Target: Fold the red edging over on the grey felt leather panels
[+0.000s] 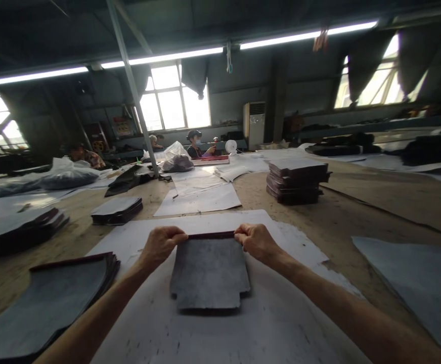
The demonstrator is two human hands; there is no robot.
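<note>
A grey sheet piece (pixel 210 273) with notched near corners and a dark red far edge is before me, over white paper (pixel 281 323). My left hand (pixel 163 242) pinches its far left corner between thumb and fingers. At the far right corner, my right hand (pixel 256 242) grips the same edge. The dark red strip runs straight between the two hands. Whether the piece is leather or fabric I cannot tell.
Stacks of similar pieces lie at left: a large one (pixel 64 288), a small one (pixel 116 208) and another (pixel 19 225). A tall dark stack (pixel 296 179) stands right of centre. A grey sheet (pixel 421 278) lies at right. Across the table sits a masked person (pixel 197 146).
</note>
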